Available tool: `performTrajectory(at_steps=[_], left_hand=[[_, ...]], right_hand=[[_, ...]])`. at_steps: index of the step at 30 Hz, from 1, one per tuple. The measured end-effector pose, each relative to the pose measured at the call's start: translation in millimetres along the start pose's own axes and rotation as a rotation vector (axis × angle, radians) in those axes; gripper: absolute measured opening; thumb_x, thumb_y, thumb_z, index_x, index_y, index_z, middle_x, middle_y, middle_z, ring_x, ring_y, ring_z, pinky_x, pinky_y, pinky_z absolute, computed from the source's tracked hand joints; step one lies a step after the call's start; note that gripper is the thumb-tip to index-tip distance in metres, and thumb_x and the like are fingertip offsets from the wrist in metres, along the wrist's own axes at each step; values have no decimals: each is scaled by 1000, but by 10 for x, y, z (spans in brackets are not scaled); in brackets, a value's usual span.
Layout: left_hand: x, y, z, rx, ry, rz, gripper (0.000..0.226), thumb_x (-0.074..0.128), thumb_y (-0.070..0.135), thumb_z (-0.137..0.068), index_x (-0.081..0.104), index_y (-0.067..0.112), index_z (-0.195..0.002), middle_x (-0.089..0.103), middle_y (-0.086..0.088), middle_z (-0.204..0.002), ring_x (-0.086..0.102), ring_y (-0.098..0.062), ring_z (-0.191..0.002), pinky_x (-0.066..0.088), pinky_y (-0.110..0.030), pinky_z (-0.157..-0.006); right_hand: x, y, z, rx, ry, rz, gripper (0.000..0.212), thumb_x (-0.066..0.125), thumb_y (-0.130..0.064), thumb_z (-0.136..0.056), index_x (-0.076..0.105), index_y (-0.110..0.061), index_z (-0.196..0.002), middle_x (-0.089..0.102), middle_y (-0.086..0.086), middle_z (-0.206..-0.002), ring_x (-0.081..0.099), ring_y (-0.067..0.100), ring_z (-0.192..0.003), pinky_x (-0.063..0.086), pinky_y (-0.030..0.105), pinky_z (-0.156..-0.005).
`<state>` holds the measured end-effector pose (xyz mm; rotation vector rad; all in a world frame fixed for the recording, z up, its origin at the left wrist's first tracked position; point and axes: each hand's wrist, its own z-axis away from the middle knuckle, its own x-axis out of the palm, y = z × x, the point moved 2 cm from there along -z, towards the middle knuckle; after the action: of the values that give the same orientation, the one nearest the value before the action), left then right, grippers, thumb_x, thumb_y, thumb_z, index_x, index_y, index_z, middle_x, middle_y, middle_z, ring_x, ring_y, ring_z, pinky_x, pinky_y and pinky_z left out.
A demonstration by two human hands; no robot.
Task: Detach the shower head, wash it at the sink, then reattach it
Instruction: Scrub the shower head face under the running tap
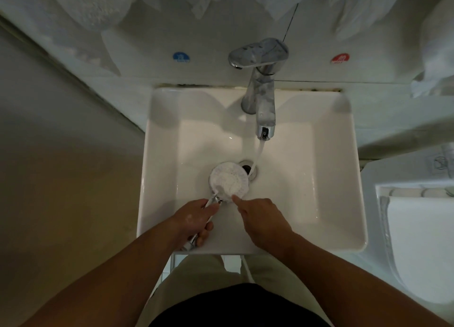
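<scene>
Currently left hand (194,219) grips shower head (228,180) handle over sink (162,179); right hand (260,216) forefinger touches its face, other fingers curled.

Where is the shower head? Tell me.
Head view: the shower head is mid-frame in the sink, beside the drain, left of the water stream; left hand grips its handle, right hand touches its rim.

A white shower head (228,180) is held face up inside the white sink (157,154), just beside the drain (248,167). Its handle is gripped by the left hand (196,218), while its near rim is touched by the extended forefinger of the right hand (260,216). Water (259,152) is being run from the chrome tap (260,90) and lands at the drain, just right of the head.
</scene>
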<state>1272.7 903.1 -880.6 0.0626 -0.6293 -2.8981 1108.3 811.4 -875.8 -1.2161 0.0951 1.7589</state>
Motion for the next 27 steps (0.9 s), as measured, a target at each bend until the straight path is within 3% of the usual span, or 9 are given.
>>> performTrajectory(at_steps=[3,8,11,14,18,22,27], left_hand=[[12,16,18,7,7,-10,31,48,39,-104,60,11,-109,53,-8,-65,39,-16,-35,33,-21,-38],[8,28,39,-2,7,10,31,49,38,-104,60,10,-110,52,-7,-65,38,-14,-36,34,-21,-37],[24,16,36,-1,-3,-11,32,49,38,-104,59,9,-111,52,-8,-66,39,-15,-35,34,-21,-37],[20,21,28,-2,0,-24,32,48,38,-104,59,9,-112,52,-8,-65,39,-16,-35,34,-22,-37],[8,31,38,1,4,-21,32,49,41,-104,60,11,-109,52,-8,-66,39,-15,-36,35,-22,-37],[20,25,28,-4,8,-10,34,50,40,-104,58,8,-112,52,-9,-66,39,-15,-35,34,-22,-38],[20,22,31,2,-1,-5,33,49,38,-104,58,8,-112,51,-8,-65,38,-15,-35,33,-21,-37]], right_hand=[[-97,192,158,52,-88,13,51,39,-20,-107,31,-33,-156,70,6,-100,65,18,-83,55,33,-76],[-39,114,36,43,8,14,50,41,-18,-107,34,-29,-155,69,3,-90,62,14,-72,51,28,-65],[-73,225,135,48,-52,34,52,38,-21,-107,29,-35,-157,68,5,-97,64,18,-80,54,32,-74],[-143,332,107,116,-20,15,50,39,-20,-108,32,-32,-156,68,3,-93,62,16,-75,53,31,-69],[-36,124,178,36,-71,25,51,35,-23,-108,27,-36,-157,66,6,-98,63,22,-87,51,35,-78],[-183,398,136,171,-7,-10,49,37,-25,-108,33,-31,-156,67,2,-96,64,17,-82,56,34,-77],[-71,110,244,44,-111,10,51,35,-27,-108,27,-39,-157,63,7,-105,63,23,-93,52,36,-83]])
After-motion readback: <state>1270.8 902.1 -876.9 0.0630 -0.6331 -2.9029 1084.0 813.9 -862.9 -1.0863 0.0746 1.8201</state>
